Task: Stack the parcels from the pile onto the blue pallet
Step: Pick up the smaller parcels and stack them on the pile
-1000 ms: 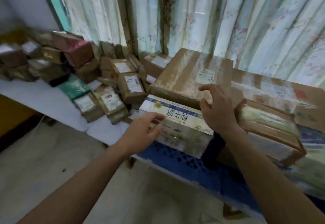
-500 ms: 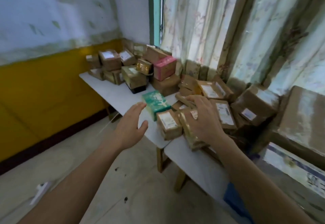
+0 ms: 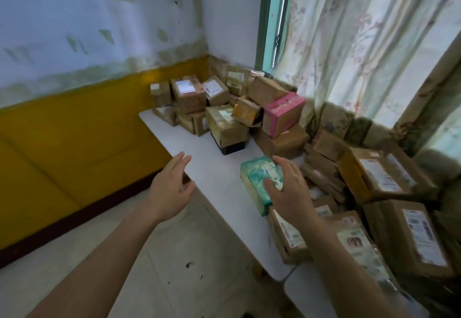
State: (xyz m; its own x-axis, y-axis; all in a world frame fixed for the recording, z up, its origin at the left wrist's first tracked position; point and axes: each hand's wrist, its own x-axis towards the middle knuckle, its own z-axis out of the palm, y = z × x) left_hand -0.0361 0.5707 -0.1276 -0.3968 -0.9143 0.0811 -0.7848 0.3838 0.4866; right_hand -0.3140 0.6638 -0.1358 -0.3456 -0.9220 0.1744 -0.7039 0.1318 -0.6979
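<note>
A pile of taped cardboard parcels (image 3: pixel 384 175) covers the white table (image 3: pixel 207 158) along the curtained window. A green and white box (image 3: pixel 259 180) lies at the pile's near edge. My right hand (image 3: pixel 287 192) is over it, thumb on its top and fingers spread along its right side, not closed round it. My left hand (image 3: pixel 172 187) hovers open at the table's front edge, left of the green box, holding nothing. A pink box (image 3: pixel 283 113) sits high in the pile. The blue pallet is out of view.
More brown parcels (image 3: pixel 189 95) are heaped in the far corner against the yellow-painted wall (image 3: pixel 74 138). A floral curtain (image 3: pixel 361 43) hangs behind the pile. A second table top (image 3: pixel 306 292) adjoins at the lower right. Bare tiled floor (image 3: pixel 174 267) lies below my arms.
My view has swung left from the blue pallet and its stacked boxes to the pile on the table. My right hand moved from brown parcels onto the green box; my left followed, still open.
</note>
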